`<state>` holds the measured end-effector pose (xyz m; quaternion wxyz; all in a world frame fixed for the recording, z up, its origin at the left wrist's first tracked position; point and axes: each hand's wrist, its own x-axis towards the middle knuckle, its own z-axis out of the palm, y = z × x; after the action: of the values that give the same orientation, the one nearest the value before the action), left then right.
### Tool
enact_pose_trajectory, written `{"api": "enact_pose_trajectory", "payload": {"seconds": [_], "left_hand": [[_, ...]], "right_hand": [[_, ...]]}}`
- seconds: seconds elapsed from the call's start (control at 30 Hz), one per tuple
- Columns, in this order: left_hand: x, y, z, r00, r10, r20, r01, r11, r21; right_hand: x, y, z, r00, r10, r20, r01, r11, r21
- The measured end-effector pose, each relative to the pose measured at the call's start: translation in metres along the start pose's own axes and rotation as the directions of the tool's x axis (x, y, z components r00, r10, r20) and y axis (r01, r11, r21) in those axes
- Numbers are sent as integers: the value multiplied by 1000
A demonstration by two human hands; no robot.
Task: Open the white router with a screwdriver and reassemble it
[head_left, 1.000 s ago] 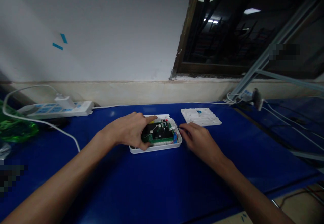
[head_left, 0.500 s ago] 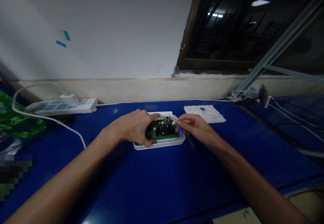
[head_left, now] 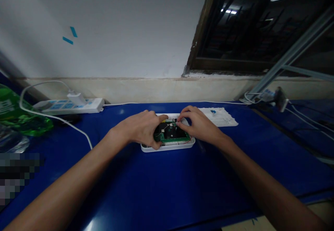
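Note:
A shallow white plastic casing (head_left: 172, 148) lies on the blue table with a green and black circuit board (head_left: 167, 140) inside. Thin wires with small white connectors run over the board. My left hand (head_left: 146, 128) is wrapped round the casing's left end, thumb at the near rim and fingers at the far rim. My right hand (head_left: 198, 123) is over the casing's far right corner. Its thumb and index finger pinch together at the board's upper edge; whatever they hold is too small to make out.
Behind my right hand lies a white plastic panel (head_left: 221, 117) with a blue spot. A power strip (head_left: 91, 106) with a plugged-in charger (head_left: 77, 98) stands at the left. Near it are a white cable (head_left: 65, 121) and a green plastic bottle (head_left: 28, 119). Metal struts (head_left: 284, 62) rise at the right.
My right hand has moved left and slightly away from me, from the casing's right end to the board's far edge. The blue cylindrical part under it no longer shows. My left hand keeps its hold.

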<state>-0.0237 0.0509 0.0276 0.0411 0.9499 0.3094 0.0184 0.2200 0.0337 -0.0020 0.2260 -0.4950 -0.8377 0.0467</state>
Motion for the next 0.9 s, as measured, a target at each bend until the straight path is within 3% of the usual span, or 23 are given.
{"api": "enact_pose_trajectory", "payload": {"seconds": [0.13,0.47,0.67,0.9], "left_hand": [[0,0,2,1000,2,-9,-2,1000,10],[-1,0,1,1000,2,-10,-2,1000,18],[-1,2,1,1000,-11,27,10,1000,7],[0,2,-6,999,-13,41,14,999,-33]], "right_hand": [[3,8,12,1000,16,6,-16,999,-30],[2,17,34,996,87,-15,-86,993,76],[0,17,35,999,-37,-4,37,997,61],[-3,16,33,996,-87,0,86,995,57]]}}
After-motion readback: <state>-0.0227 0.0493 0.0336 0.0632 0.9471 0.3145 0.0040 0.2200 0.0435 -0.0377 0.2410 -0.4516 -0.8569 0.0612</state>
